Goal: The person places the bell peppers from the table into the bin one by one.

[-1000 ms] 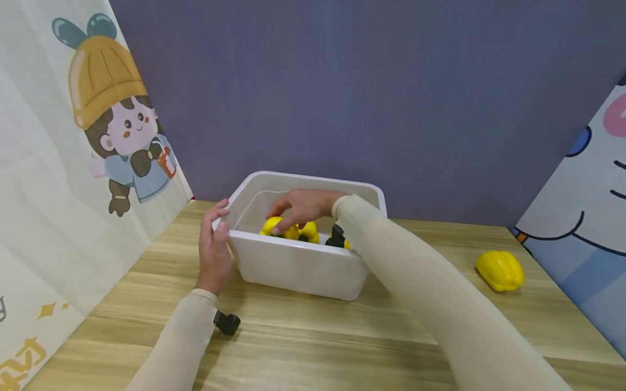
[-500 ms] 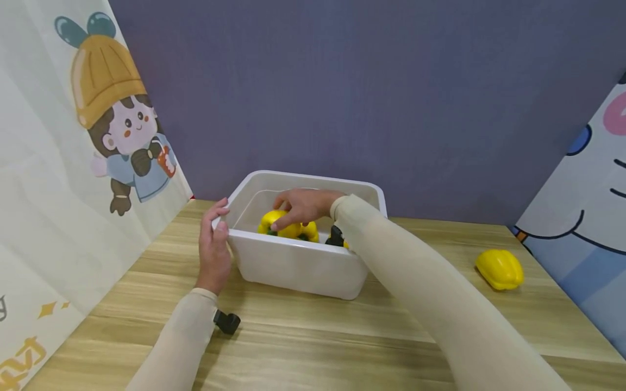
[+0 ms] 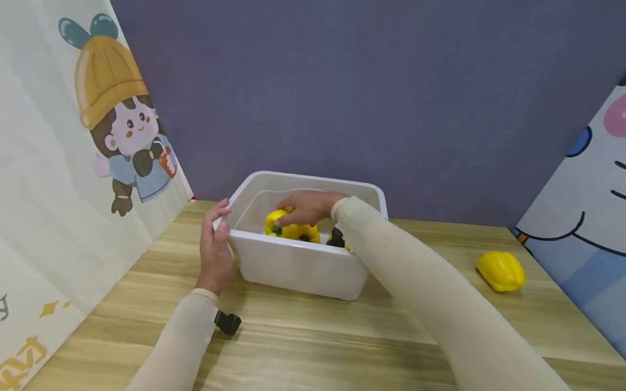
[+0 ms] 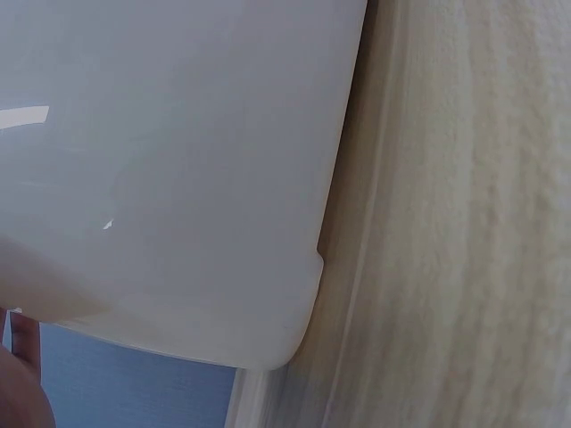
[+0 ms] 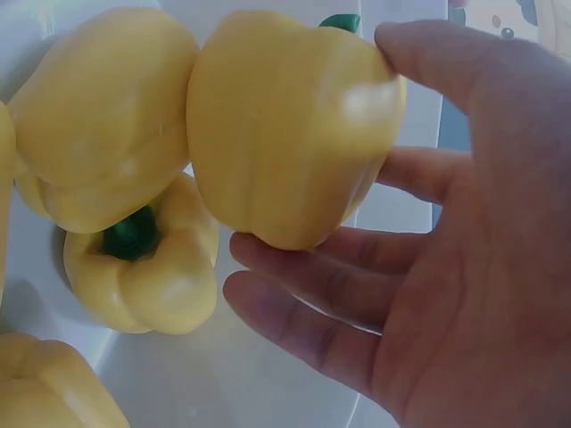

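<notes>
A white plastic bin stands on the wooden table. At its left front corner my left hand grips the rim, thumb and fingers on either side of the edge. My right hand reaches down inside and holds a yellow bell pepper between thumb and fingers. This pepper's green stem faces the bin's left end. Close beside it, the right wrist view has another yellow pepper and one with its green stem showing. More yellow peppers are cut off at that view's left edge. The front wall hides much of the bin's contents from the head view.
A lone yellow bell pepper lies on the table at the right. Behind the bin rises a dark blue-grey panel. Printed cartoon sheets hang at both sides. A black wrist camera sits on the left sleeve.
Inside the bin, the pepper in my right hand has shifted and turned slightly, so its green stem shows more. My right hand moved a little to the right; my left hand stays on the rim.
</notes>
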